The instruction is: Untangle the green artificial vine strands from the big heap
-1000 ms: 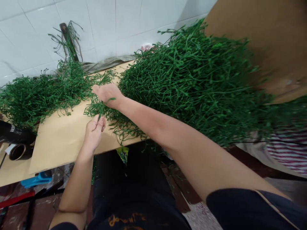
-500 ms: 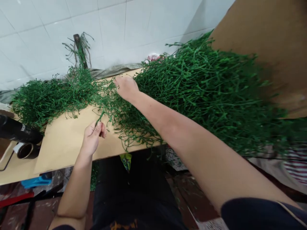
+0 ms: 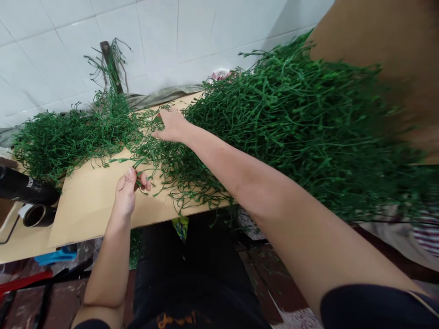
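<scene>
Thin green plastic stems with small tips lie in a large heap on the right and a smaller heap on the left, over a tan board. Near the board's front middle, my left hand pinches a few green stems between thumb and fingers; they stick out to both sides. Farther back, my right hand reaches into the loose stems between the heaps, its thumb and fingers apart, palm down. Nothing shows gripped in it.
At the left edge are a black bottle and a dark cup. An upright dark post with stems on it stands by the tiled wall. A brown cardboard sheet rises at the right. Below lies a blue object.
My right hand has shifted slightly left and its fingers have spread apart. The stems in my left hand have turned from upright to nearly level, and that hand has moved a little left.
</scene>
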The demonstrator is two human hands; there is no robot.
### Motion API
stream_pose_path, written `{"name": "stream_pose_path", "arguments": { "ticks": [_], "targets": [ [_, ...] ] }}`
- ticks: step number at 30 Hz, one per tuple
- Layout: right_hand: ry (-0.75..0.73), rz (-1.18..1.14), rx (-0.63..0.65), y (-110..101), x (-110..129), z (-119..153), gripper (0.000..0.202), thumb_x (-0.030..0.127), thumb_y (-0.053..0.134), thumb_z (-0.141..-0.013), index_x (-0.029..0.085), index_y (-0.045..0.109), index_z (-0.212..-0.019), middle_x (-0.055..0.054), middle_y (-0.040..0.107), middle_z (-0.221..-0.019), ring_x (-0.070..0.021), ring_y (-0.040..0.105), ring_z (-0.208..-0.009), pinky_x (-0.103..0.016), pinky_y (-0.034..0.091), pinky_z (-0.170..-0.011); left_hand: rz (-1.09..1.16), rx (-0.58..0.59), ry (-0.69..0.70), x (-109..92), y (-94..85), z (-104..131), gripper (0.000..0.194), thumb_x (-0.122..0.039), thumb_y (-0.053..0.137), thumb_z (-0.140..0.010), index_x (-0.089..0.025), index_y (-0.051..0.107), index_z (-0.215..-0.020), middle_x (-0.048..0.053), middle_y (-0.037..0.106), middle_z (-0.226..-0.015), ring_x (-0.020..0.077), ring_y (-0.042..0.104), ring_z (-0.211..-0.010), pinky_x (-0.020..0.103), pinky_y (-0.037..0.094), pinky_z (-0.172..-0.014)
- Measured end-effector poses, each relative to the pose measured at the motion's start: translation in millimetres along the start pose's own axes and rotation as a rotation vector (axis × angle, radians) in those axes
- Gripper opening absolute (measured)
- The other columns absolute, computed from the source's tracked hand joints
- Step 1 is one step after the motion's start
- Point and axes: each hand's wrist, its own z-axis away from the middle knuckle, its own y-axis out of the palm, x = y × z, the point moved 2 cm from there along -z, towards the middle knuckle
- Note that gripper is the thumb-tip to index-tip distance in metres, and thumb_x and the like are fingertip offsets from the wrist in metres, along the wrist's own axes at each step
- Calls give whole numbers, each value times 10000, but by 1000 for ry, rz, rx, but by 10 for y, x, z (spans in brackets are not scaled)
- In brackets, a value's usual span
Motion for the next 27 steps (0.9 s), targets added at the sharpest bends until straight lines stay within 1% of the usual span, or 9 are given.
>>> {"name": "stream_pose_path", "arguments": {
  "ticks": [3,5,10,14,17,19,22,25,27],
  "targets": [
    [-15,84,45,-49,89,119,743,317,669,-717,122,369,-1368,-213,353,-1349,-374,370,-1270,-441,378,-975,89,-29,9,10,26,-51,402,-544,618,-731,-170,506,-633,-40,433,-530,86,453,-481,243,371,-500],
    [-117,105,66,-55,131,164,680,270,643,-736,167,399,-1363,-177,394,-1337,-345,373,-1276,-423,385,-969,137,-26,3,17,18,-75,407,-515,612,-751,-169,475,-587,-38,417,-522,78,440,-472,235,368,-491],
    [-265,148,187,72,72,120,259,260,541,-806,138,675,-991,-103,642,-1009,-243,575,-1010,-358,422,-870,111,29,-24,0,-20,-69,464,-537,503,-813,-177,438,-527,-36,366,-461,85,398,-450,240,370,-493],
    [-271,91,49,102,7,31,229,278,485,-845,131,657,-809,-83,638,-840,-194,578,-870,-321,406,-777,-274,211,-8,19,113,-59,419,-513,472,-830,-174,530,-590,-1,508,-527,112,486,-536,252,404,-564],
    [-266,-7,-64,8,33,-4,247,296,463,-867,140,613,-748,-74,603,-791,-167,540,-817,-304,379,-748,-754,391,-18,119,244,-119,263,-418,545,-800,-170,618,-752,52,642,-741,166,576,-706,298,446,-687],
    [-258,-54,-109,-85,58,-14,260,313,451,-877,145,586,-733,-66,579,-764,-153,512,-775,-299,364,-731,-969,405,46,154,248,-198,273,-370,620,-743,-165,631,-922,92,657,-923,205,588,-818,343,453,-760],
    [-255,-102,-126,-196,61,-12,289,347,436,-888,152,554,-711,-44,540,-713,-134,468,-713,-292,347,-707,-1023,322,103,101,108,-350,360,-324,606,-747,-154,596,-1064,125,622,-1064,209,581,-865,355,462,-770],
    [-289,-137,-116,-216,46,6,314,360,437,-890,157,515,-663,-16,483,-655,-116,417,-660,-282,323,-673,-889,24,187,-85,-79,-516,323,-325,549,-788,-151,577,-1059,126,596,-1093,190,575,-913,315,466,-758],
    [-322,-157,-111,-188,63,27,324,355,440,-891,161,487,-636,2,440,-622,-103,376,-629,-274,299,-647,-768,-161,293,-218,-108,-619,387,-370,594,-764,-163,547,-1088,123,563,-1150,188,559,-990,290,460,-783]
  ]
}}
